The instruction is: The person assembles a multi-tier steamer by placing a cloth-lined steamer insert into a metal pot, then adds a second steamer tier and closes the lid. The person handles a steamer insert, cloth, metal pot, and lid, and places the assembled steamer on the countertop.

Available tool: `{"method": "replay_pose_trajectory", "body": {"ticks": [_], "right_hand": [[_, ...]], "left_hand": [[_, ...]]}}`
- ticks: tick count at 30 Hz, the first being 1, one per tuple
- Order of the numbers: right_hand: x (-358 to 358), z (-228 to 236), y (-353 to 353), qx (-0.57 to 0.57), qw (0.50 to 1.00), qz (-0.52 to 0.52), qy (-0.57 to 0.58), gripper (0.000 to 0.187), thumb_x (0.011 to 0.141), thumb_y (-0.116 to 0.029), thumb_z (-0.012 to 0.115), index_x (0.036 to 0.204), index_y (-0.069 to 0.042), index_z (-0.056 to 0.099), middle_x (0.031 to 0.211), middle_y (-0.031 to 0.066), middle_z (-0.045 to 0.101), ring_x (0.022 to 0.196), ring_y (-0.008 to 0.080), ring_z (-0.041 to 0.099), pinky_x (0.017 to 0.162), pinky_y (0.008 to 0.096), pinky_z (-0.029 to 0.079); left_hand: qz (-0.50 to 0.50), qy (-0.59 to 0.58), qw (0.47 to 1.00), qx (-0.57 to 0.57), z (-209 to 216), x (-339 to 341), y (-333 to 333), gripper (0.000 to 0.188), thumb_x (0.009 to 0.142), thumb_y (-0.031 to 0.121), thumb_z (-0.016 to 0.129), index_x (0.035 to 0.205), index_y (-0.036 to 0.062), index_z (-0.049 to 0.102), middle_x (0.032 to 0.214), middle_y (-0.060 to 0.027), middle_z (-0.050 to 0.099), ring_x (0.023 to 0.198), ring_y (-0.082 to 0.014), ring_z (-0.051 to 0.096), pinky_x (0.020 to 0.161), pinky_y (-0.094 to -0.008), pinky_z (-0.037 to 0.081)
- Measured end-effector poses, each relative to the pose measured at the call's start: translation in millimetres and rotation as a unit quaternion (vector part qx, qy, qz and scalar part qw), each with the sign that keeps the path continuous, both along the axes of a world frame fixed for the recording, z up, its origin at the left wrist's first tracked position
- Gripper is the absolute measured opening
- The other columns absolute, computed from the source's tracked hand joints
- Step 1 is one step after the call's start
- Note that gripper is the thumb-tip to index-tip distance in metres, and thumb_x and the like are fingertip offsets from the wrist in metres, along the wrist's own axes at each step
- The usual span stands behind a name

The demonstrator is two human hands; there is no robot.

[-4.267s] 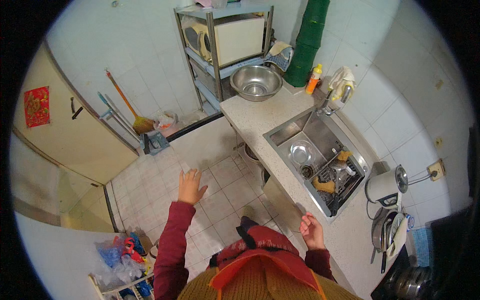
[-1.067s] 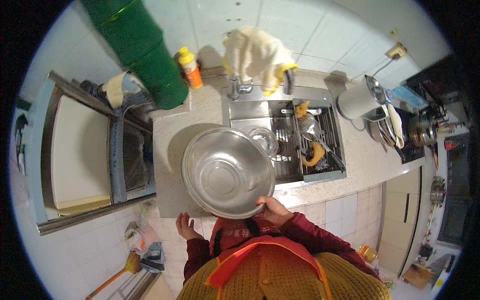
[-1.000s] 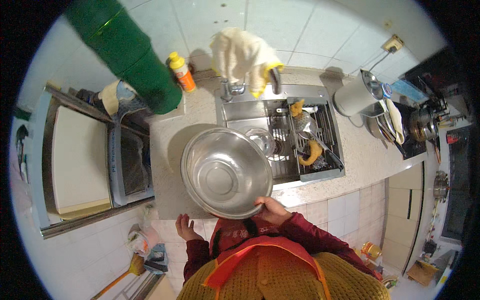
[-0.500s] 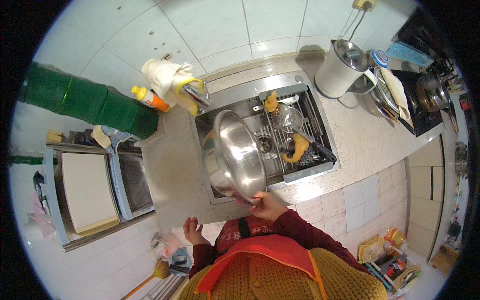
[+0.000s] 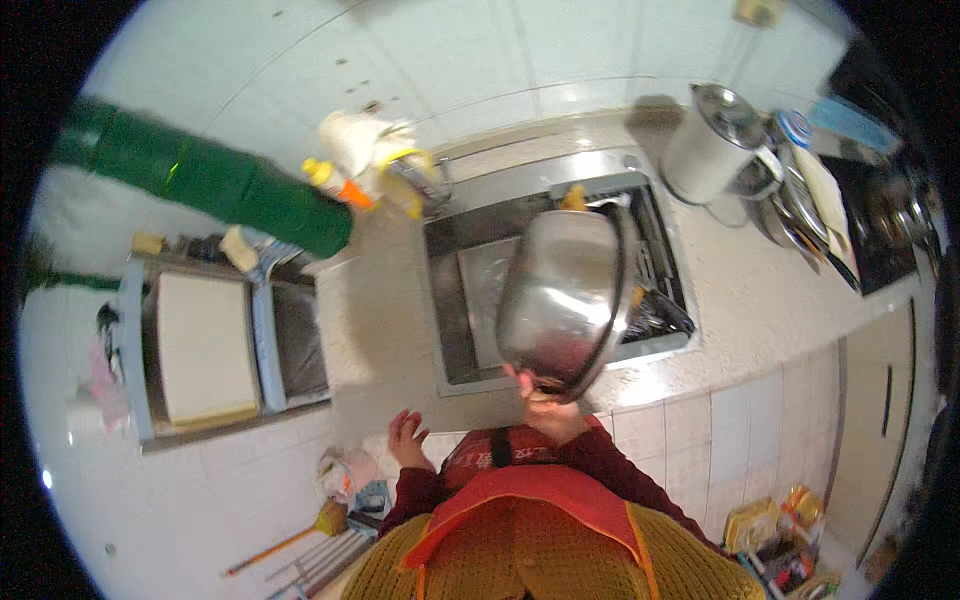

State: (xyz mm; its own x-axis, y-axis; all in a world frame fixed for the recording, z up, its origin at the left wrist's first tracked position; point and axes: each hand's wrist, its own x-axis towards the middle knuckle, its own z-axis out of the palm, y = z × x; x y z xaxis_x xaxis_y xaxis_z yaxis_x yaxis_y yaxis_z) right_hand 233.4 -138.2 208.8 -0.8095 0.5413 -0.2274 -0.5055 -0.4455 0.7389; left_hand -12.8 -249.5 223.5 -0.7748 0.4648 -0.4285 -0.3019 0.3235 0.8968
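Pale tiles cover the wall point(image 5: 570, 60) at twelve o'clock, above a speckled counter point(image 5: 365, 350). At ten o'clock slants a green column point(image 5: 215, 185), with a shelf rack point(image 5: 264, 345) toward nine. Next come a yellow-and-orange bottle point(image 5: 337, 185) and, at eleven, a whitish cloth point(image 5: 360, 145) draped by the tap. At seven o'clock the left hand point(image 5: 407, 440) is near the counter's edge, fingers loosely apart. Toward five, the right hand point(image 5: 550, 412) is clamped on the rim of a steel basin point(image 5: 562, 285), tipped sideways over the sink point(image 5: 452, 345), its mouth toward three; whether they touch is unclear. A kettle point(image 5: 702, 155) stands at two o'clock.
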Motion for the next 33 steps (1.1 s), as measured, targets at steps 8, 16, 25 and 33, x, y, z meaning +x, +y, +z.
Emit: {"method": "replay_pose_trajectory", "body": {"ticks": [8, 16, 25, 33], "right_hand": [[-6.8, 15.1, 1.7, 0.02, 0.984, 0.007, 0.177, 0.055, 0.091, -0.022, 0.043, 0.138, 0.0, 0.025, 0.111, 0.0282, 0.057, 0.042, 0.0075, 0.041, 0.042, 0.0234, 0.036], [-9.7, 40.7, -1.2, 0.029, 0.985, 0.025, 0.169, 0.048, 0.091, -0.02, 0.041, 0.132, 0.003, 0.035, 0.106, 0.0261, 0.06, 0.041, 0.0066, 0.042, 0.041, 0.0221, 0.036], [-15.2, 59.3, 3.5, 0.069, 0.989, 0.026, 0.13, 0.045, 0.091, -0.019, 0.042, 0.129, 0.005, 0.041, 0.1, 0.0228, 0.063, 0.039, 0.0059, 0.043, 0.04, 0.0211, 0.038], [-11.8, 36.7, -8.0, -0.023, 0.996, 0.068, -0.055, 0.042, 0.093, -0.025, 0.039, 0.124, 0.002, 0.046, 0.109, 0.0173, 0.061, 0.052, 0.0111, 0.051, 0.044, 0.0213, 0.041]], "left_hand": [[0.012, -0.012, 1.0, -0.001, 0.6, -5.3, -1.8, 0.02, 0.085, 0.009, 0.054, 0.105, 0.0074, 0.059, 0.096, -0.0071, 0.063, 0.09, -0.0177, 0.06, 0.068, -0.0308, 0.049], [0.009, -0.026, 0.999, 0.018, -5.2, -13.0, -1.0, 0.018, 0.085, 0.009, 0.053, 0.102, 0.0075, 0.06, 0.095, -0.007, 0.064, 0.089, -0.0178, 0.061, 0.068, -0.0312, 0.049], [-0.002, -0.052, 0.998, 0.022, -14.9, -27.0, 5.4, 0.02, 0.085, 0.011, 0.053, 0.105, 0.0086, 0.058, 0.097, -0.006, 0.063, 0.091, -0.0185, 0.06, 0.07, -0.0321, 0.049], [-0.02, -0.068, 0.997, 0.032, -19.6, -34.6, 16.3, 0.025, 0.085, 0.014, 0.055, 0.109, 0.0089, 0.055, 0.099, -0.0064, 0.062, 0.093, -0.0193, 0.058, 0.073, -0.0336, 0.047]]}}
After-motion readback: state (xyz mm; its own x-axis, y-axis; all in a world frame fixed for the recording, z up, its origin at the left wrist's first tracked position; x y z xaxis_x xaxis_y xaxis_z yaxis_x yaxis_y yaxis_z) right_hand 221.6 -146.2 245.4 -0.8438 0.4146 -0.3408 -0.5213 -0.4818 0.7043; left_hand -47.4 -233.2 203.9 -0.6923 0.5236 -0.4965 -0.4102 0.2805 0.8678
